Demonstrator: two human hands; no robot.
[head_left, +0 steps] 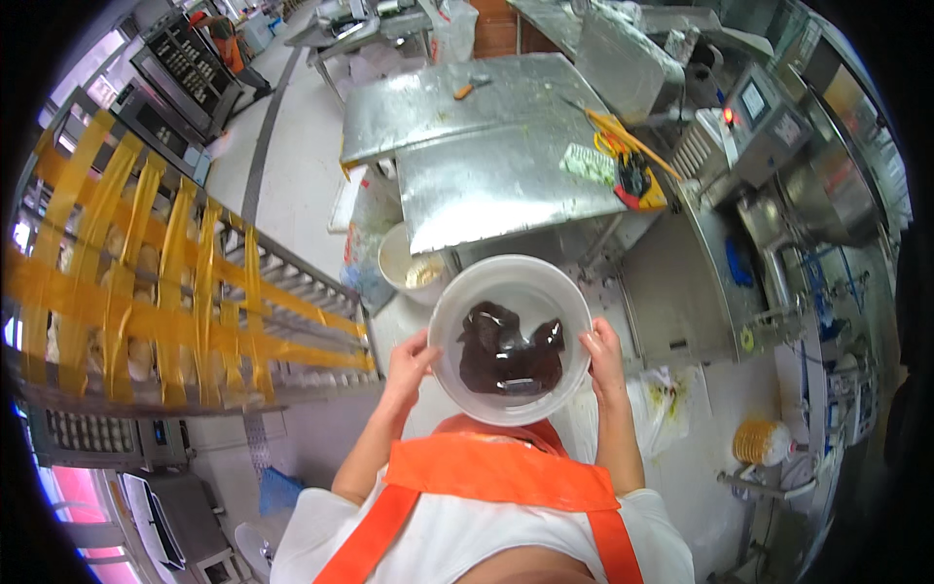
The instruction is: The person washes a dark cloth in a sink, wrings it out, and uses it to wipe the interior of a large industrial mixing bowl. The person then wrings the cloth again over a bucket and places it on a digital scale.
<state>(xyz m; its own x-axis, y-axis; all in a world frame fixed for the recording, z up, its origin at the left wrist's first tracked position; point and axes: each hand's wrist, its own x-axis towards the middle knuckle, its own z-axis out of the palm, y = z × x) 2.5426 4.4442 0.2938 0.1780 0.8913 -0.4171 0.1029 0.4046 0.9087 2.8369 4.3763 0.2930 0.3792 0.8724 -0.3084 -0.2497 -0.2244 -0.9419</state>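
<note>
Both of my hands hold a round white plastic tub in front of my orange apron. My left hand (pixel 411 367) grips the rim on the left side, and my right hand (pixel 604 350) grips it on the right. Inside the tub (pixel 509 413) lies a dark brown, glossy mass (pixel 503 358) in an uneven shape, with the pale bottom showing around it. Just beyond the tub is a stainless steel table (pixel 481 182). Under its near left corner a white bucket (pixel 390 259) stands on the floor with pale pieces in it.
A rack with yellow straps (pixel 168 292) stands at left. On the table are an orange-handled tool (pixel 463 91), a green-and-white cloth-like item (pixel 587 162) and a wooden stick (pixel 635 142). A machine with a control panel (pixel 755 102) is at right. A person (pixel 230 51) bends far off, upper left.
</note>
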